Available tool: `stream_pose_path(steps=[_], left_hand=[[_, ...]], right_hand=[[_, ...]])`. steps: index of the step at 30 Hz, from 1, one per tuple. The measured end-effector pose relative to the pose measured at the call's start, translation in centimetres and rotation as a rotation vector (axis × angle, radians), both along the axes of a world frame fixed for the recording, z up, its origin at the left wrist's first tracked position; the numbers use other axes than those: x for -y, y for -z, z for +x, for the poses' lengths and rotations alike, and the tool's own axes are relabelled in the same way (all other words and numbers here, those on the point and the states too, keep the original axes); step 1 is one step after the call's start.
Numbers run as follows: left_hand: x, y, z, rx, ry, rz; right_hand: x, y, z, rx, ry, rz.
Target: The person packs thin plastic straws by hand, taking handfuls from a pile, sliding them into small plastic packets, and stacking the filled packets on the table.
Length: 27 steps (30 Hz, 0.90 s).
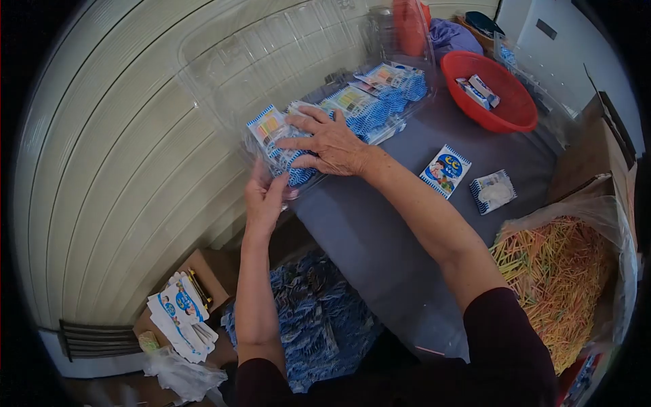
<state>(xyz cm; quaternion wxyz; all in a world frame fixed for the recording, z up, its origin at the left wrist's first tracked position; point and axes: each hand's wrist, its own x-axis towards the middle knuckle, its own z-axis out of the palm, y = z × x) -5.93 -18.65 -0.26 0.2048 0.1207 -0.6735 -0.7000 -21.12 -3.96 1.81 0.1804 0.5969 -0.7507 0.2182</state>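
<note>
A clear plastic clamshell container [314, 182] stands on the table, its lid [271, 57] raised at the back. Rows of small blue-and-white packets [359, 108] fill it, some with a see-through window showing coloured sticks. My right hand [329, 144] lies over the packets at the left end, fingers spread and pressing on them. At the near left corner, my left hand [264, 197] grips the container's edge between thumb and fingers; its fingertips are partly hidden. To the right, one packet [445, 171] lies flat on the table, and another packet [494, 192] lies beside it.
A red bowl [519, 121] holding a few small packets stands at the back right. A cardboard box [586, 169] lined with plastic holds many thin coloured sticks [553, 278]. Printed cartons [180, 308] sit in a box at lower left. A ribbed wall [122, 156] borders the left.
</note>
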Motion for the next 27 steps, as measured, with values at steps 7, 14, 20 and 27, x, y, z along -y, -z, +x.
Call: stream_pose_path(steps=[7, 14, 20, 27], left_hand=[[-0.8, 0.1, -0.6, -0.002, 0.002, -0.011], [-0.2, -0.3, -0.1, 0.032, 0.026, 0.023], [-0.5, -0.6, 0.9, 0.046, 0.045, 0.063], [-0.5, -1.0, 1.9, -0.020, 0.030, 0.191]], right_hand=[[-0.5, 0.0, -1.3, 0.022, 0.000, 0.062], [1.0, -0.3, -1.0, 0.069, 0.011, 0.143], [1.2, -4.9, -0.8, 0.000, 0.064, -0.033], [6.2, -4.5, -2.3, 0.402, 0.039, 0.335]])
